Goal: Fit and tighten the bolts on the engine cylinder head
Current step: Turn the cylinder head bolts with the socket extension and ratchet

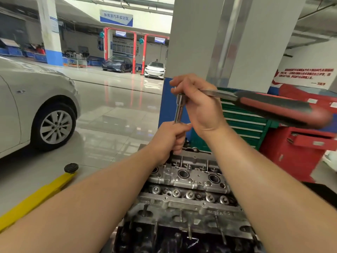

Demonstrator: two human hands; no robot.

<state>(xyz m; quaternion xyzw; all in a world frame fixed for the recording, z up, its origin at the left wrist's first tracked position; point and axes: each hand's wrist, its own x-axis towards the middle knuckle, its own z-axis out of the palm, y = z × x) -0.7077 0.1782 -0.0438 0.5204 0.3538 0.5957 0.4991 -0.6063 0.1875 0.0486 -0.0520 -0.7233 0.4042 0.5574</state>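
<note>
A bolt is being tightened, I'd say: the left hand (170, 137) grips the extension bar (178, 111) just above the cylinder head (191, 179). The right hand (198, 106) wraps the ratchet (269, 105) head above those fingers. Next, a steady swing of the handle.

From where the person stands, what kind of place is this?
Most likely a car repair or training workshop. Red vehicle lift posts stand over parked cars, a green tool cabinet is close by, and an engine cylinder head lies open under the hands.

Bare forearms, no sleeves, gloveless hands (182, 125)
</note>
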